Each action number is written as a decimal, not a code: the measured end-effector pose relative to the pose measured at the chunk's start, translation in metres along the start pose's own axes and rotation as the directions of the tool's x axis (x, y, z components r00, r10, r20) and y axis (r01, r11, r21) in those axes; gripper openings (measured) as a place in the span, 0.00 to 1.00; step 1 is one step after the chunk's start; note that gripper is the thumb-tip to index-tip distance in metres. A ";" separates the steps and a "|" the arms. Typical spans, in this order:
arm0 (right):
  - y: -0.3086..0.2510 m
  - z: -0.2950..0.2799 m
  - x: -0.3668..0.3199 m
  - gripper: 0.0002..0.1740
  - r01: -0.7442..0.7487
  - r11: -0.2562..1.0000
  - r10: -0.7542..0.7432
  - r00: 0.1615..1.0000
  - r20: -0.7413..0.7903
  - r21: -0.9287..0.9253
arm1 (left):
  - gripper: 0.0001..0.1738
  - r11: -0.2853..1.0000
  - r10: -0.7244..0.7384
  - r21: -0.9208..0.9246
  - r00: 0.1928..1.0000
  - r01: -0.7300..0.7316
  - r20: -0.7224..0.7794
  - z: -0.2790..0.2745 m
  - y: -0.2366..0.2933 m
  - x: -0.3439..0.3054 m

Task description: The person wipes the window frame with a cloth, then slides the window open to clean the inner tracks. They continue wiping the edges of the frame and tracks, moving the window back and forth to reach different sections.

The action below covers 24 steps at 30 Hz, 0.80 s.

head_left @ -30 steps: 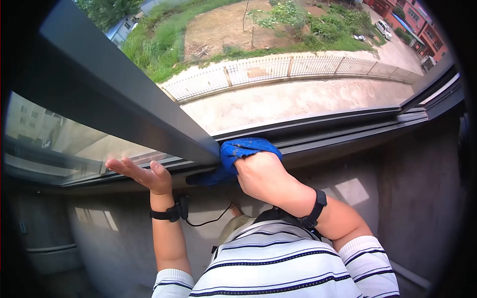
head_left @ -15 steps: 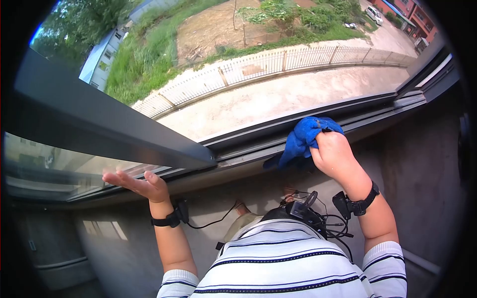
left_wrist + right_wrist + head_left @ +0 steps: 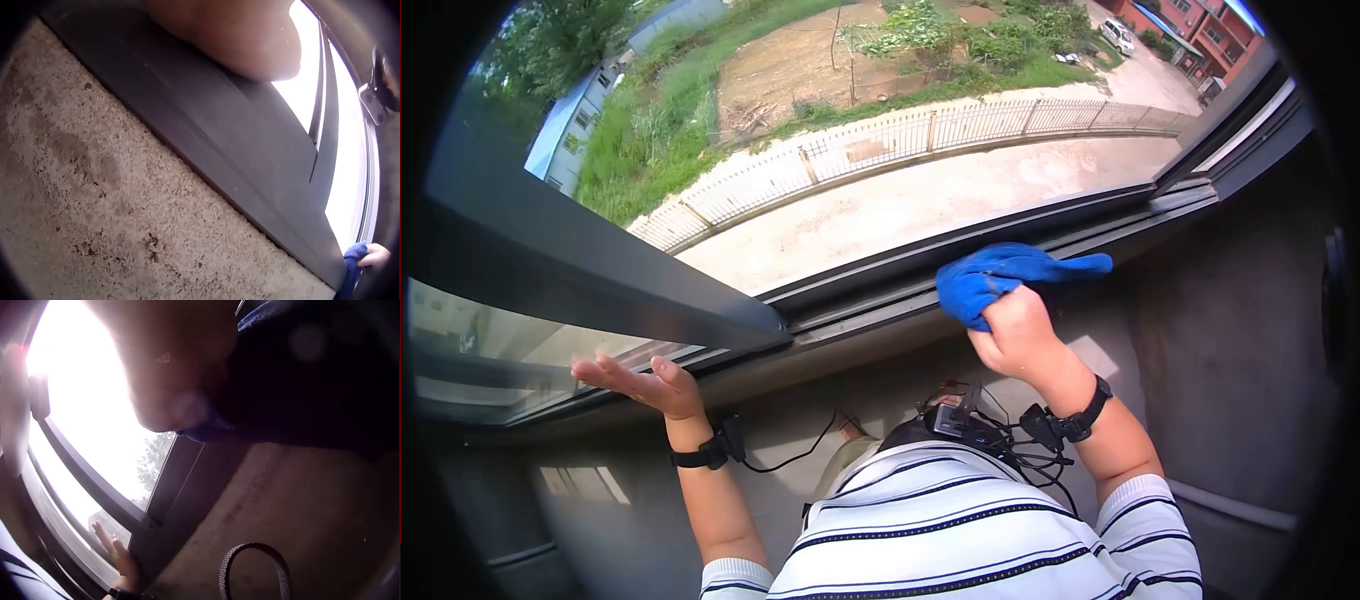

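Grips a crumpled blue cloth (image 3: 990, 282) in the right hand (image 3: 1022, 335) at the dark-grey metal window track (image 3: 870, 312), cannot tell if touching; extends the empty, straight-fingered left hand (image 3: 643, 386) near dark-framed glass (image 3: 500, 340).

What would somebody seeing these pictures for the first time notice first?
Probably the bright blue cloth, bunched in the right hand by the window track. Next, the empty left hand, held out near the thick dark window post. Outside, a long pale fence curves across the upper part of the head view.
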State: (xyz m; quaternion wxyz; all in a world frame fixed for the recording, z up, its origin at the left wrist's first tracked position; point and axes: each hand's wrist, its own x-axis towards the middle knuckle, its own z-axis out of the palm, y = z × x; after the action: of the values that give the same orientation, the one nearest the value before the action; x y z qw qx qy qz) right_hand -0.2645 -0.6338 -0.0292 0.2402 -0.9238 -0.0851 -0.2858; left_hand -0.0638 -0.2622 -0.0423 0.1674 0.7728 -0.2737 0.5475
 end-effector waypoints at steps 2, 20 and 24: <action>-0.021 0.040 0.012 0.10 0.054 0.989 -0.073 0.987 0.142 0.136 | 0.38 1.000 0.001 0.005 1.000 -0.001 0.002 0.001 -0.001 -0.001; 0.035 -0.001 -0.009 0.10 -0.189 0.982 0.190 0.981 0.027 -0.017 | 0.39 1.000 -0.021 0.014 1.000 0.021 -0.007 0.002 -0.006 -0.005; 0.075 -0.032 -0.032 0.09 -0.246 0.965 0.250 0.967 0.038 -0.092 | 0.40 0.999 -0.030 0.030 1.000 0.030 -0.002 0.001 -0.008 -0.005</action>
State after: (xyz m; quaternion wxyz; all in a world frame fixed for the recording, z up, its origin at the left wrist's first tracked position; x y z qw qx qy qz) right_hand -0.2839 -0.7153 -0.0541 0.2319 -0.9434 0.0379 -0.2341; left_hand -0.0593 -0.2556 -0.0474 0.1642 0.7790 -0.2536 0.5495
